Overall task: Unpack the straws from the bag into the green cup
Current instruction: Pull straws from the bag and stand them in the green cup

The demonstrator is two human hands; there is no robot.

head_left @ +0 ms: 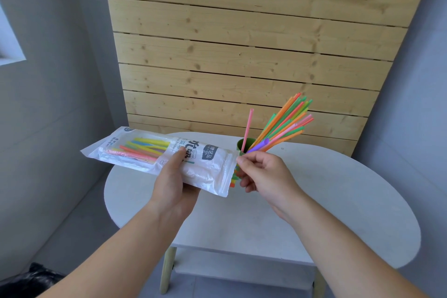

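Note:
My left hand (pixel 173 184) grips a white plastic straw bag (pixel 154 155) from below, holding it level above the table with its open end to the right. Several coloured straws (pixel 142 150) still lie in its left end. My right hand (pixel 263 174) is closed around a bundle of coloured straws (pixel 285 123) that fans up and to the right; their lower ends poke out beside the bag's mouth. Behind my right hand stands the green cup (pixel 242 145), mostly hidden, with one pink straw (pixel 248 128) upright in it.
A white oval table (pixel 314 196) with a lower shelf and pale wooden legs stands below my hands. A wooden slat panel (pixel 242 43) leans on the grey wall behind. A black bag (pixel 29 280) lies on the floor at the lower left.

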